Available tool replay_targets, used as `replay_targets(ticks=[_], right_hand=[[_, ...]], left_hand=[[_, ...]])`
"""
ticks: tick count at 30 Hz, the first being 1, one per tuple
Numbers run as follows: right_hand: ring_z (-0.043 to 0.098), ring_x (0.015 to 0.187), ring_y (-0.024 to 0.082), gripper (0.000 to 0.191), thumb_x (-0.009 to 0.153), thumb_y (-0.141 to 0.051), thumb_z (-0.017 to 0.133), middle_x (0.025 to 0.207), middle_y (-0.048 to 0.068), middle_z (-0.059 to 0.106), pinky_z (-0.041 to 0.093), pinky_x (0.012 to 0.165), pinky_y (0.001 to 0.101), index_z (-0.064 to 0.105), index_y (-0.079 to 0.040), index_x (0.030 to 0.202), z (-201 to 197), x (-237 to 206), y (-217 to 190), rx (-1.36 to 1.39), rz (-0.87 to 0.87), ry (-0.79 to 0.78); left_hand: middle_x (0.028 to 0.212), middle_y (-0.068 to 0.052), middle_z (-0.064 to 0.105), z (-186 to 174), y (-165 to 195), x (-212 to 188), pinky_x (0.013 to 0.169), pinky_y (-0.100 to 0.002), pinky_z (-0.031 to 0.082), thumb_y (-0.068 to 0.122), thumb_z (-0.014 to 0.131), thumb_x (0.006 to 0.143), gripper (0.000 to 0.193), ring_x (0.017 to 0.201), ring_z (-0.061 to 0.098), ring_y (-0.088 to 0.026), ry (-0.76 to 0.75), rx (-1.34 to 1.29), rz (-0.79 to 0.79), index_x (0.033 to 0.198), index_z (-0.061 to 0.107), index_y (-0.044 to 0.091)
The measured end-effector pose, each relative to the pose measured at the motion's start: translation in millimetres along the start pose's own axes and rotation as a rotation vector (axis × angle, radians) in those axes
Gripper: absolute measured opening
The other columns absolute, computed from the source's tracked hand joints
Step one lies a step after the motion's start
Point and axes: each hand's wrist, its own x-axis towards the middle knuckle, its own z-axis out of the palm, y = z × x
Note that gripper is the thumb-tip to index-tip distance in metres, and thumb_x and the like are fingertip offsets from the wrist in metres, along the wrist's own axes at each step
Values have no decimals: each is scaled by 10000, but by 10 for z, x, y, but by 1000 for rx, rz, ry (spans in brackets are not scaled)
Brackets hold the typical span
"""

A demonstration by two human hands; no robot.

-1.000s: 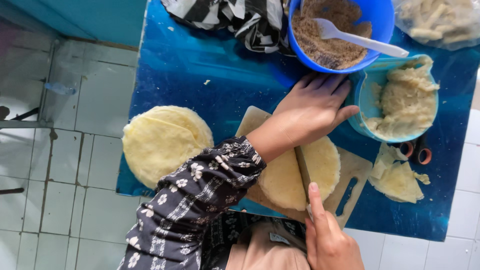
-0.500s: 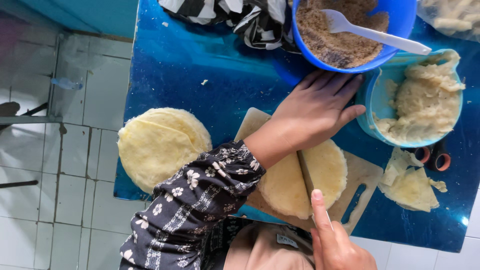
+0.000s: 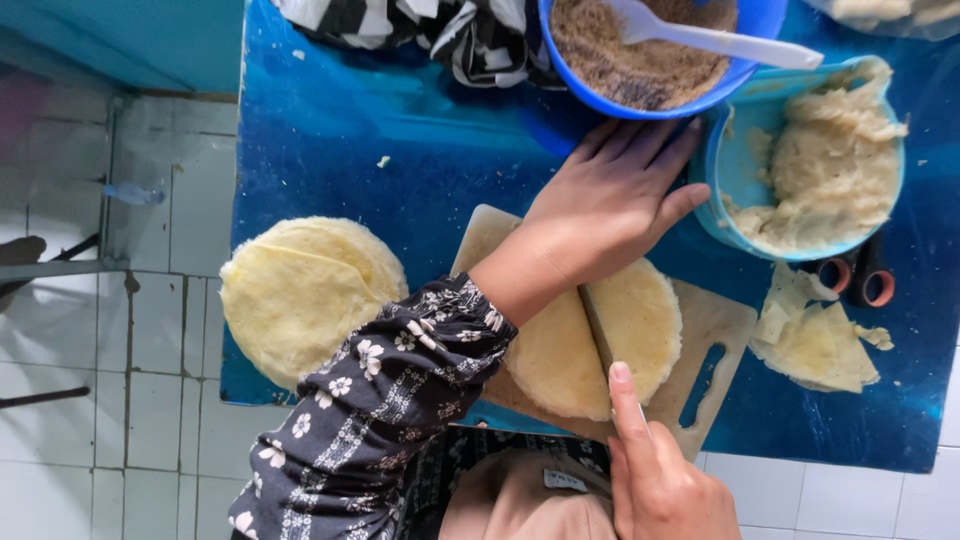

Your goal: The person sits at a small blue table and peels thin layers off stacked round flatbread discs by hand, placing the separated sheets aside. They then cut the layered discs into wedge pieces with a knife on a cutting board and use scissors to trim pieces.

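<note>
Looks like a simple home kitchen or small food-prep corner. There's a blue table (image 3: 330, 140) on a white tiled floor (image 3: 150, 320), with a wooden cutting board (image 3: 715, 330), a stack of thin yellow flatbreads (image 3: 300, 295), a blue bowl of brown crumbly filling (image 3: 640, 60) with a white spoon (image 3: 720, 38), and a light blue bowl of pale dough (image 3: 830, 170).

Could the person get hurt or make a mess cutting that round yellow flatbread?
Maybe. The left hand presses flat on the flatbread right beside the knife blade, so a slip might nick it. The cutting board reaches close to the table edge and could tip. The stack of flatbreads hangs slightly over the table's side and might slide off.
</note>
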Motion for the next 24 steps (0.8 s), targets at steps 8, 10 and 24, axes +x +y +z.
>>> replay_targets(ticks=[8, 10, 24], right_hand=[[665, 663, 413, 717, 884, -122, 647, 879, 149, 710, 533, 563, 481, 382, -174, 1549, -53, -33, -32, 166, -29, 67], [673, 727, 444, 721, 899, -125, 627, 937, 188, 720, 540, 600, 497, 346, -166, 1562, -184, -39, -79, 204, -46, 36], [665, 738, 471, 713, 920, -141, 597, 1068, 189, 720, 540, 609, 520, 317, -242, 1568, -202, -100, -251, 179, 2, 113]], left_hand=[[1515, -185, 519, 168, -50, -59, 1211, -455, 337, 451, 484, 1080, 598, 1403, 487, -334, -18, 8, 12, 1485, 496, 11], [1512, -196, 515, 101, -24, -45, 1198, -457, 338, 463, 490, 1070, 614, 1399, 485, -342, -30, 21, 27, 1477, 495, 3], [1619, -161, 432, -762, 569, -870, 1250, -457, 330, 165, 550, 1026, 608, 1521, 405, -305, 68, 178, -140, 1579, 367, -9]])
